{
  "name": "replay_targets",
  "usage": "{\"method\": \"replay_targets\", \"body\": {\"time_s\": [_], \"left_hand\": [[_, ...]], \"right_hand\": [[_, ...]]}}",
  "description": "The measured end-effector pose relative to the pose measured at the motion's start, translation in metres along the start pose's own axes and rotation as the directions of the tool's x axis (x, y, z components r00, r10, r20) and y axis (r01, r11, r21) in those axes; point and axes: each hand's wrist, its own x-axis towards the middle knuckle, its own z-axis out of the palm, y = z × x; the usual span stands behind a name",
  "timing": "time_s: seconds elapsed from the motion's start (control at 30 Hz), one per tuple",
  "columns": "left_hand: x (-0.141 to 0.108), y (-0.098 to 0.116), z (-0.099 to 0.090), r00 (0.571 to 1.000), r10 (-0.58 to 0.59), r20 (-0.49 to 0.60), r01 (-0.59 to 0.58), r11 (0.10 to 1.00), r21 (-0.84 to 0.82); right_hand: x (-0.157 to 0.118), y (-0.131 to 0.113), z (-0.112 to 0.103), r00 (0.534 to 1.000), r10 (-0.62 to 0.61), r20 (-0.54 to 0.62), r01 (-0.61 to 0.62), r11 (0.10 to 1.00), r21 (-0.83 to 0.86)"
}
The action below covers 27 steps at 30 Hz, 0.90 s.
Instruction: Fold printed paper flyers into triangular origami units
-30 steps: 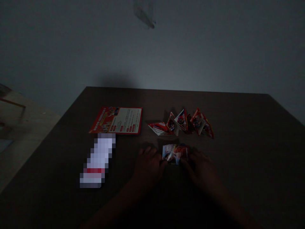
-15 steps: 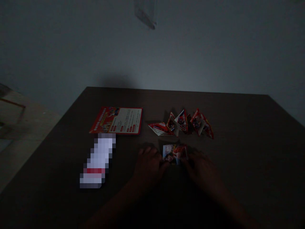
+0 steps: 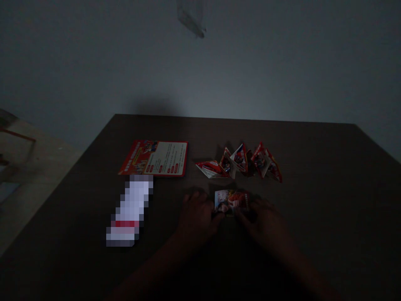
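A small piece of printed paper [image 3: 230,200], with a colourful picture on it, lies between my hands near the middle of the dark table. My left hand [image 3: 197,215] grips its left edge, thumb at the lower corner and fingers curled. On the other side, my right hand [image 3: 266,219] has its thumb on the paper's lower right part, the fingers bent along the right edge. Just beyond the paper stands a row of several folded red-and-white paper pieces [image 3: 241,158]. Dim light hides the fine detail of my fingertips.
A red and white printed sheet or stack [image 3: 171,159] lies at the left on the table [image 3: 313,154]. Nearer me is a bright pixelated oblong [image 3: 133,205], its kind blurred out. A pale wall [image 3: 266,62] rises behind the table, with a clear holder [image 3: 191,19] on it.
My right thumb has shifted slightly left on the paper. The view has moved a touch; the folded pieces and the sheet stay in place.
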Motion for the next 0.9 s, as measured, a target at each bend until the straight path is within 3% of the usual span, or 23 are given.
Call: {"method": "replay_targets", "body": {"time_s": [0.13,0.4,0.9], "left_hand": [[0.002,0.002,-0.001,1.000,-0.010,0.012,0.010,0.999,0.033],[0.003,0.003,-0.003,1.000,-0.017,0.023,0.017,0.999,0.032],[-0.002,-0.005,-0.010,0.998,-0.043,0.049,0.045,0.997,-0.056]], "right_hand": [[-0.001,-0.005,0.003,0.995,0.030,-0.094,-0.037,0.997,-0.073],[0.001,-0.008,0.004,0.991,0.052,-0.120,-0.070,0.987,-0.148],[-0.002,0.012,-0.009,0.977,0.198,0.083,-0.205,0.975,0.086]]}}
